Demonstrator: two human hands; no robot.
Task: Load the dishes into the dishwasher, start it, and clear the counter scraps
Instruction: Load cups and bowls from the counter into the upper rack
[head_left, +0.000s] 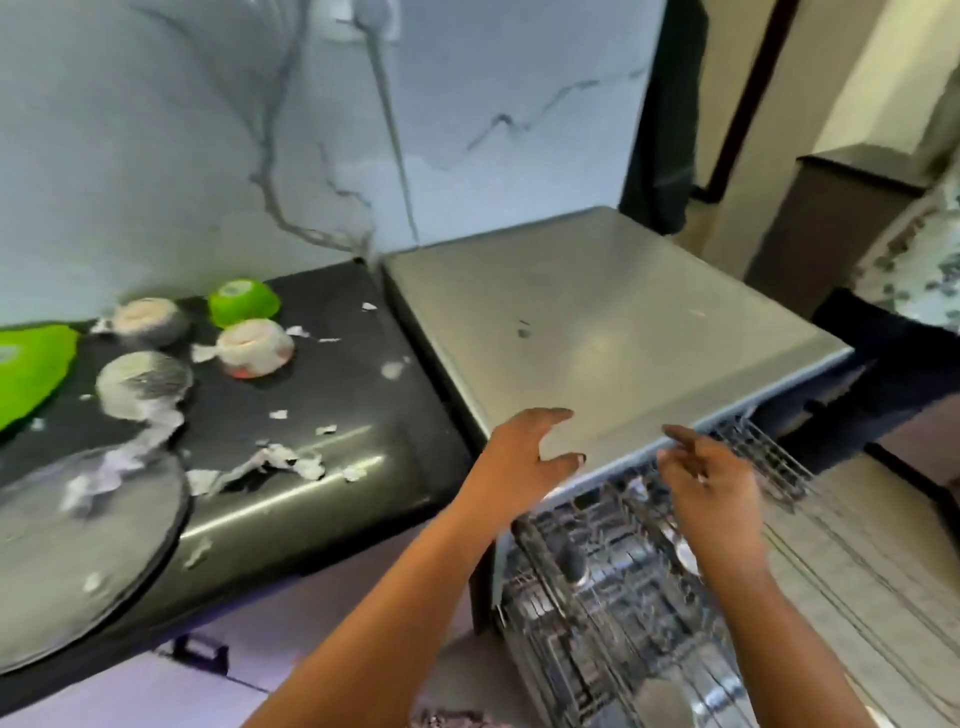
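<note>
The silver dishwasher stands right of the black counter, its wire racks pulled out below my hands. My left hand hovers at the front edge of the dishwasher top, fingers spread and holding nothing. My right hand hangs over the upper rack, fingers loosely extended, empty. On the counter lie upturned bowls: a green one, a pale one, a grey one and a steel one. White paper scraps are strewn about them. The picture is motion-blurred.
A large grey plate sits at the counter's near left, a green plate behind it. A marbled wall rises behind the counter. Tiled floor and a dark doorway lie to the right of the dishwasher.
</note>
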